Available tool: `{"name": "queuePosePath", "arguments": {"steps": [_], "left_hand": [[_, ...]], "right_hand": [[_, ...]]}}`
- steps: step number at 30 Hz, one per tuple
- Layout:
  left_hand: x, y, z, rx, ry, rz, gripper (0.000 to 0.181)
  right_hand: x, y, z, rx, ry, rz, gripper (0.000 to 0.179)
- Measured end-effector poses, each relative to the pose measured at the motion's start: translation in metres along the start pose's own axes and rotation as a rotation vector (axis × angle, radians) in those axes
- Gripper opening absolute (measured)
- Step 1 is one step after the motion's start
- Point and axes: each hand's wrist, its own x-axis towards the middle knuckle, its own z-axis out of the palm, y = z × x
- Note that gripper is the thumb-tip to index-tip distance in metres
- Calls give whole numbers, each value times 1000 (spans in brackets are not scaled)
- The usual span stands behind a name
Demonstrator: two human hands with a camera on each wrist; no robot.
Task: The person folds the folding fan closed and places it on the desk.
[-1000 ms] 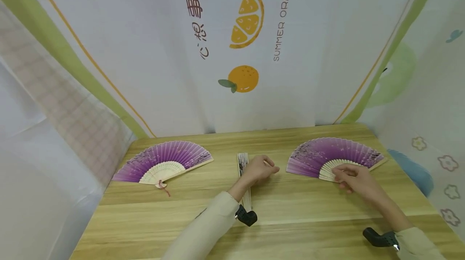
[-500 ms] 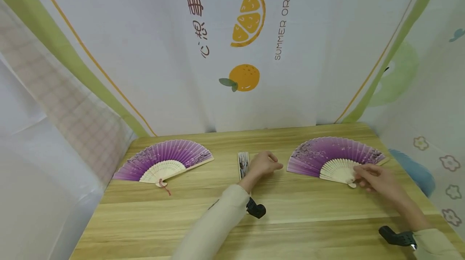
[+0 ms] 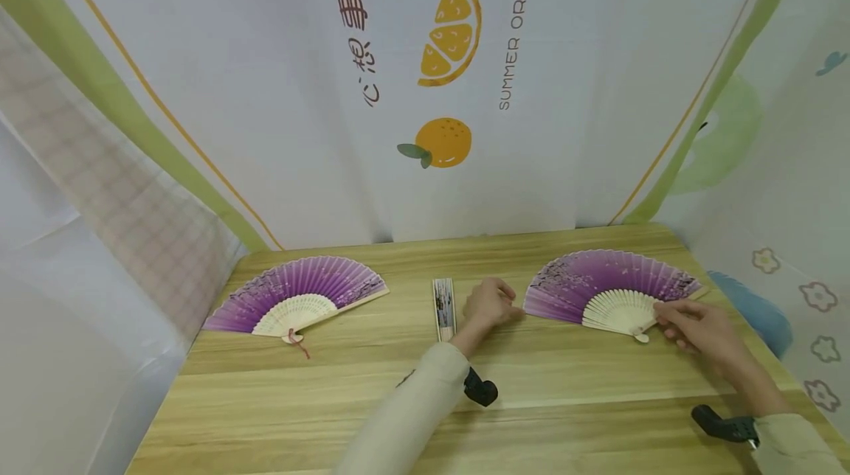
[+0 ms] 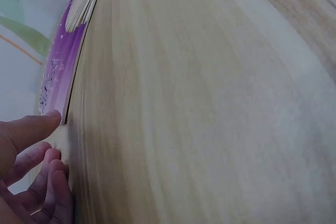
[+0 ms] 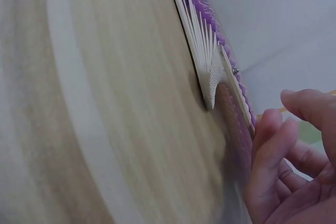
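Note:
An unfolded purple fan [image 3: 600, 276] with pale ribs lies at the right of the table. By its left corner is my left hand [image 3: 493, 303]; in the left wrist view the thumb [image 4: 31, 129] reaches the fan's corner, the other fingers loosely bent. Whether the thumb touches it I cannot tell. My right hand [image 3: 704, 331] hovers at the fan's right guard stick, near the pivot. In the right wrist view its thumb [image 5: 310, 106] stands apart from the bent fingers, and nothing shows between them. A folded fan [image 3: 443, 305] lies left of my left hand, partly covered by the sleeve.
Another spread purple fan [image 3: 308, 279] with a red tassel cord [image 3: 300, 346] lies at the left of the wooden table [image 3: 265, 408]. A white printed curtain [image 3: 319, 187] hangs behind the table's far edge.
My right hand has moved right from over the ribs to the fan's right side, baring the pivot. My left hand has shifted right, off the folded fan toward the right fan's corner.

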Motion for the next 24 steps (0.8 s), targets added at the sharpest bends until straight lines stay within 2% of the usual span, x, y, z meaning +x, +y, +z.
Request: {"name": "queuePosePath", "arguments": {"steps": [10,16,24], "left_hand": [[-2,3,3,51,46,2,24],[-5,8,4,65,36,-11,20],[-1,9,8,65,36,-20,22]], "right_hand": [[1,-3,2,38,43,52,34],[-3,1,-2,52,77,71,25],[-11,-1,2,30,98,99,32]]}}
